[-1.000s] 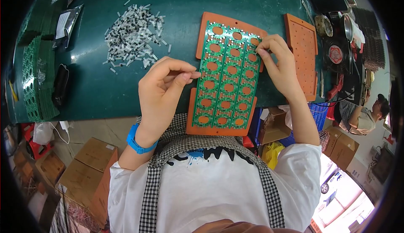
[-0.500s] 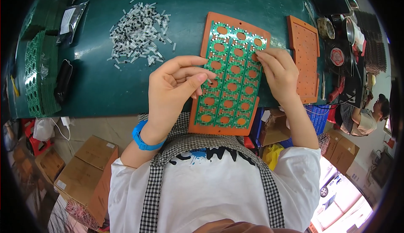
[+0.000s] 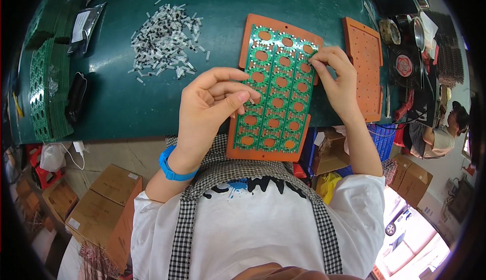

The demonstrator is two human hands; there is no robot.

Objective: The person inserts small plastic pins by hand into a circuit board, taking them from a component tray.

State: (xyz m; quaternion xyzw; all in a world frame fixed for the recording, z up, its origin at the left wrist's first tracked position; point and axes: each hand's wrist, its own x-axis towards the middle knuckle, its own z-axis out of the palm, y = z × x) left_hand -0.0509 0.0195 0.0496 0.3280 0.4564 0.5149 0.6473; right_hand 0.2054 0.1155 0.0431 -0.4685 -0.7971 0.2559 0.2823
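Note:
A green circuit board panel (image 3: 275, 92) with rows of round cutouts lies on an orange-brown tray (image 3: 248, 32) in front of me. White parts dot its upper rows. My left hand (image 3: 207, 100) is closed over the panel's left edge, a small whitish part (image 3: 251, 101) pinched at its thumb tip. At the upper right edge of the panel, my right hand (image 3: 336, 80) has thumb and forefinger pressed together; whatever they hold is too small to make out. A heap of small clear-and-dark parts (image 3: 164, 39) lies on the table, farther left.
Another orange-brown tray (image 3: 363, 72) lies right of the panel on the green table (image 3: 217, 22). Stacked green boards (image 3: 50, 88) and a dark pouch (image 3: 77, 98) are at left. Pans (image 3: 400, 7) crowd the far right. Cardboard boxes (image 3: 104, 204) stand below the table; another person (image 3: 440, 133) is at right.
My right hand has lifted slightly and drawn a little away from the panel's edge, its fingers more bent. The panel and tray appear slightly farther left. My left hand keeps its pinch, nearly still.

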